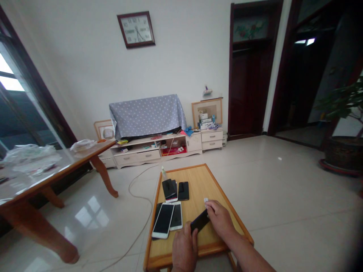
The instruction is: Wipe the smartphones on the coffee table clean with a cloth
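A black smartphone [199,221] is held at a slant above the near part of the small wooden table [195,175]. My left hand [185,245] is closed around its lower left end. At the upper right end is my right hand [219,217], fingers pinched on a small white piece [206,200], perhaps a tissue or wipe; most of it is hidden by the fingers. To the left lies a white phone [163,220] overlapping another white phone [177,216], with a dark one partly underneath. Farther back are a stack of dark phones [169,188] and a single black phone [183,190].
A small clear bottle [163,172] stands at the table's far left corner. On the left is a larger wooden table [85,155] with plastic bags. A cable [150,200] runs across the floor. A low white cabinet [150,155] lines the wall; a potted plant [344,151] stands right.
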A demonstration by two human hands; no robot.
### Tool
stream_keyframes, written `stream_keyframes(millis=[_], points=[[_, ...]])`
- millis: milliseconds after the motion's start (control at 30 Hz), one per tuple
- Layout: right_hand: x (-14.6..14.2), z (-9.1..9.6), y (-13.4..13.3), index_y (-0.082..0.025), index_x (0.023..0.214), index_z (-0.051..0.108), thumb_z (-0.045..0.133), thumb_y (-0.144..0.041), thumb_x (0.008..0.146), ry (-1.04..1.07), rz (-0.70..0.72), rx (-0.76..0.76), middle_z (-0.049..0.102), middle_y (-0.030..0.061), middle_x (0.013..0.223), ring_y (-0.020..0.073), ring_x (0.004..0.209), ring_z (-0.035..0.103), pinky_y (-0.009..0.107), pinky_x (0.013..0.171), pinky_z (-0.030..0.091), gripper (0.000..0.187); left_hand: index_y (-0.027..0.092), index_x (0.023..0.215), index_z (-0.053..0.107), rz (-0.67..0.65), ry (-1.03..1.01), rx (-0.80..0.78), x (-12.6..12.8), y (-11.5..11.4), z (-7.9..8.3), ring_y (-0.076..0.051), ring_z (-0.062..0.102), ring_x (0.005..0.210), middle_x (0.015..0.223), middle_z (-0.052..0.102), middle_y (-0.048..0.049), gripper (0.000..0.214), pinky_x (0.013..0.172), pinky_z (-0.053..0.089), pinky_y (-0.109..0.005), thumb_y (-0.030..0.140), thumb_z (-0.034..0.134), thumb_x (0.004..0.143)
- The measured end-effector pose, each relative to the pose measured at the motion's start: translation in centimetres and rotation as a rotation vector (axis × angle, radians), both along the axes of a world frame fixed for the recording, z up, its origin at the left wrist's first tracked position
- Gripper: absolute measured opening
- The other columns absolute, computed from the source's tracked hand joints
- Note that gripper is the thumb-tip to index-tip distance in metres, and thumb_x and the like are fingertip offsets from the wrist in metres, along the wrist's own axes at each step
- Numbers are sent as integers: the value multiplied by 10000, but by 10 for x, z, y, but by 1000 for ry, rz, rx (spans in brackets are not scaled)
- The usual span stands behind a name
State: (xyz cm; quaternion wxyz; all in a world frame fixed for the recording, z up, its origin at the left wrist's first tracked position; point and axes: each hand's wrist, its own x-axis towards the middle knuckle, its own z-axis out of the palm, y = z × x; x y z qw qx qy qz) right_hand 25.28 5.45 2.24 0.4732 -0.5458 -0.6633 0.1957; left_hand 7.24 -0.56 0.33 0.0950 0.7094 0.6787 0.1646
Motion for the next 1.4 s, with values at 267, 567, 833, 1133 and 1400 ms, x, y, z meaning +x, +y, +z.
stream_keyframes(millis=[267, 567, 833, 1133, 1400], points=[[-25, -18, -21, -242, 1186, 708, 430, -277, 944, -78, 162, 58, 674, 81, 1275, 224, 1224, 601, 410, 1095, 442, 370, 227, 1235, 544, 8, 3, 7, -2, 1, -9, -205, 643, 941, 1061, 716, -73, 341, 771, 369, -289, 345, 311, 1016], [-15, 5, -6, -200, 1105, 661, 496, -520, 916, 492, -5, -115, 738, 91, 997, 238, 839, 709, 333, 725, 575, 407, 249, 1197, 562, 50, 16, -62, -1, 1, 3, -229, 642, 932, 1038, 719, -73, 314, 764, 387, -311, 337, 338, 995], [-13, -8, -2, -254, 961, 702, 482, -502, 902, 145, -76, -40, 732, 63, 998, 244, 944, 674, 349, 855, 521, 337, 245, 1203, 552, 20, -43, -16, -4, -3, 0, -225, 624, 940, 1014, 709, -68, 324, 786, 383, -310, 363, 330, 999], [-10, -4, 0, -209, 1077, 692, 467, -444, 925, 220, -128, 34, 690, 112, 1108, 245, 1019, 641, 373, 915, 516, 359, 244, 1190, 556, 31, -46, -12, -4, -3, -1, -223, 626, 926, 1005, 706, -66, 318, 777, 378, -312, 371, 333, 1002], [2, -15, 4, -258, 1062, 717, 500, -304, 880, -174, -36, 52, 673, 83, 1140, 257, 1090, 607, 418, 1009, 467, 287, 256, 1165, 558, 30, -55, 6, -4, -3, -2, -218, 621, 891, 970, 705, -54, 286, 755, 366, -298, 378, 359, 1000]])
